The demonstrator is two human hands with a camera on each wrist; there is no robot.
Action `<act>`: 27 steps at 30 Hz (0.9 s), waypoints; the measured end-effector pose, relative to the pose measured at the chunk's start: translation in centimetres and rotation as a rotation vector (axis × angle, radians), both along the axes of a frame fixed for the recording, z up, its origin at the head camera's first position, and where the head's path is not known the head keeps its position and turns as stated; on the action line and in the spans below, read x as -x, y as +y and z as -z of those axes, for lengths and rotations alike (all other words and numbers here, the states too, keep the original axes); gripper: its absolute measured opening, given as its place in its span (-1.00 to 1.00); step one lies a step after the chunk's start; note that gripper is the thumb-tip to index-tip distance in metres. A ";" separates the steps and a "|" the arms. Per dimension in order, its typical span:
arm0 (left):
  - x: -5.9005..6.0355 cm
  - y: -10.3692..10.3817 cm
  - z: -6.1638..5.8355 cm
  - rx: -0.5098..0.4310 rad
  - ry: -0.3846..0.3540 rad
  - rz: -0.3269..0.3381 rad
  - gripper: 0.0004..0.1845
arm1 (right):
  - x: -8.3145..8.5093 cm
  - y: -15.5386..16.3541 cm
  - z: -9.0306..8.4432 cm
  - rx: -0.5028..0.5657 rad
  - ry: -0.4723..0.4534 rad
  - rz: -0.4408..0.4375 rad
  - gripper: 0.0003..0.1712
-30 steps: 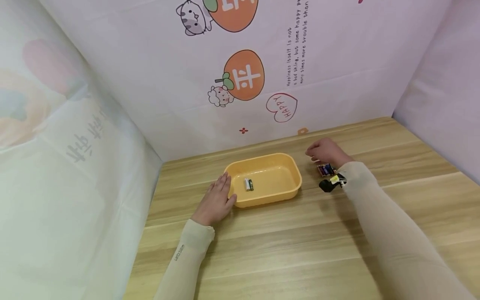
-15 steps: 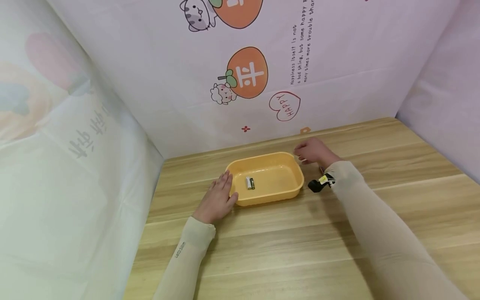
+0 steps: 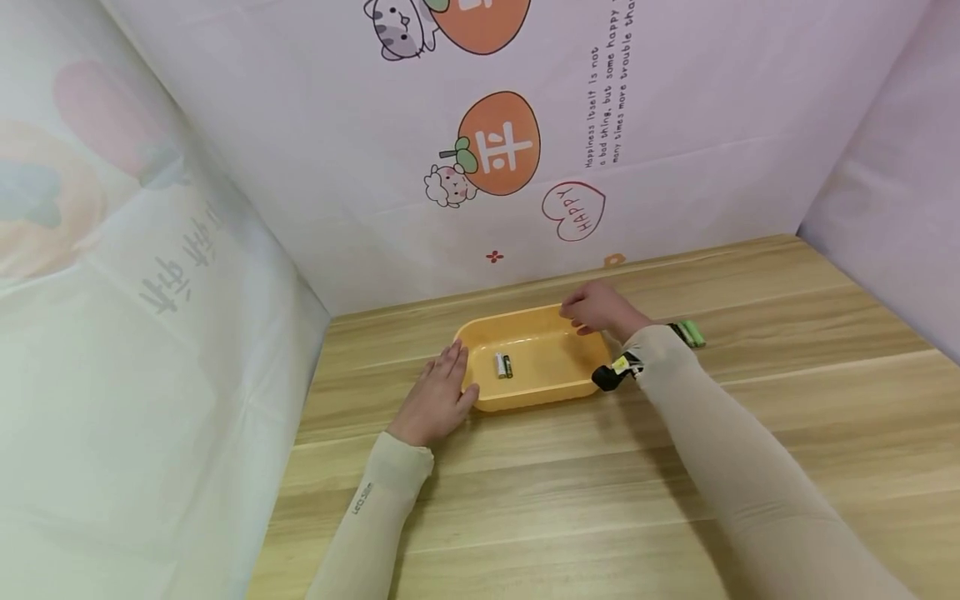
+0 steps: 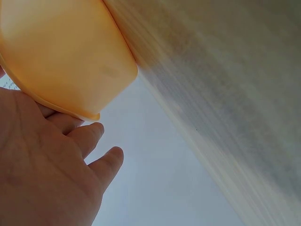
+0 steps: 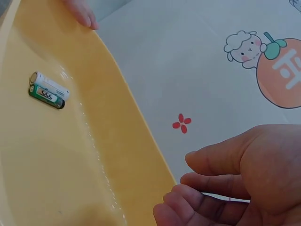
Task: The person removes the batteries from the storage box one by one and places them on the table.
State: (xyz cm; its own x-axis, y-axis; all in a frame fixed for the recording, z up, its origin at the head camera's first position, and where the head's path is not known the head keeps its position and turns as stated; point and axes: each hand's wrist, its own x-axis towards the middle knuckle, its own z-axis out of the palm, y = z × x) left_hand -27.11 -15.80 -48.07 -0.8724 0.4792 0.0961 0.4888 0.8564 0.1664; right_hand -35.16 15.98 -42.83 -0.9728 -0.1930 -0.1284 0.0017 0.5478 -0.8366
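A yellow rectangular tray sits on the table, holding a white battery and a dark green one side by side near its left end. My left hand lies along the tray's left rim, fingers mostly straight. In the left wrist view its fingertips reach under the rim. My right hand is over the tray's back right corner. Its thumb and fingers are bent toward each other, no battery showing between them; I cannot tell if they hide one.
Green batteries lie on the wood-grain table right of the tray, partly hidden by the right sleeve. A black wrist device hangs under that wrist. Printed white sheeting rises behind and at both sides.
My right hand has moved left from above the batteries on the table to the tray's back right corner. The left hand stays on the rim. The view has shifted slightly.
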 end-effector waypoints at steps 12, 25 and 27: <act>0.1 0.0 0.1 0.001 0.008 0.008 -0.29 | -0.2 -3.2 0.2 -0.024 -0.007 -0.041 -0.66; 0.1 0.0 0.1 0.000 -0.002 0.003 -0.29 | -0.2 -6.0 0.9 -0.012 -0.063 -0.084 -0.65; 0.2 0.0 0.1 0.000 0.001 0.004 -0.29 | -0.3 -6.3 1.1 -0.011 -0.076 -0.088 -0.67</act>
State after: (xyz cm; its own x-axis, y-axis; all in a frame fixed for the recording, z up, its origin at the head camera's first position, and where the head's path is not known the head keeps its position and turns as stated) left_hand -27.27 -15.80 -48.19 -0.8706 0.4824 0.0972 0.4921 0.8545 0.1663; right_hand -34.86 9.63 -43.93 -0.9395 -0.2757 -0.2032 0.0158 0.5576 -0.8300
